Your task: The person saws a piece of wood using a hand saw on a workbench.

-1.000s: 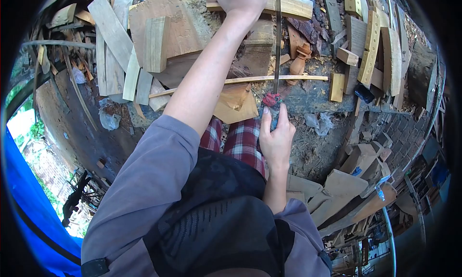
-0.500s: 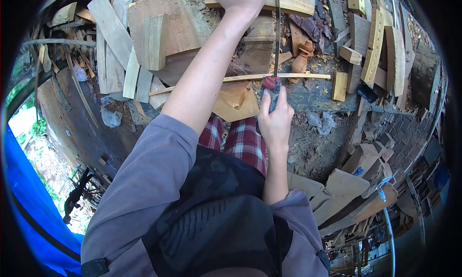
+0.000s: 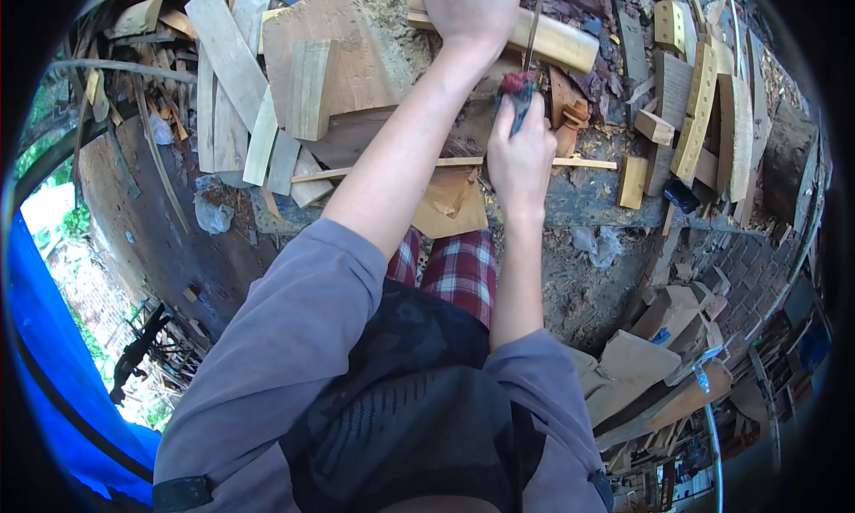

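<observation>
My left hand point(image 3: 470, 12) bears down on a curved, squared length of pale wood point(image 3: 563, 46) near the top edge, its fingertips partly out of view. Closed round a red and dark-blue wrapped handle point(image 3: 517, 87), my right hand point(image 3: 522, 152) holds a long, narrow-bladed hand tool. The tool's thin dark blade point(image 3: 535, 23) points away from me and crosses the wood just right of my left hand; its far end is out of the frame. Below my hands lies a thin wooden strip point(image 3: 583, 164), partly covered by my arms.
A turned wooden piece point(image 3: 572, 126) lies right of my right hand. Further right are drilled wooden strips point(image 3: 696, 112) and a small dark object point(image 3: 680, 195). Boards and offcuts point(image 3: 312, 90) pile up at left. A pointed wood piece point(image 3: 454, 206) sits before my knees.
My right hand has pushed the tool forward, away from my body, along the wood. My left hand stays on the wood, and the whole view has shifted slightly.
</observation>
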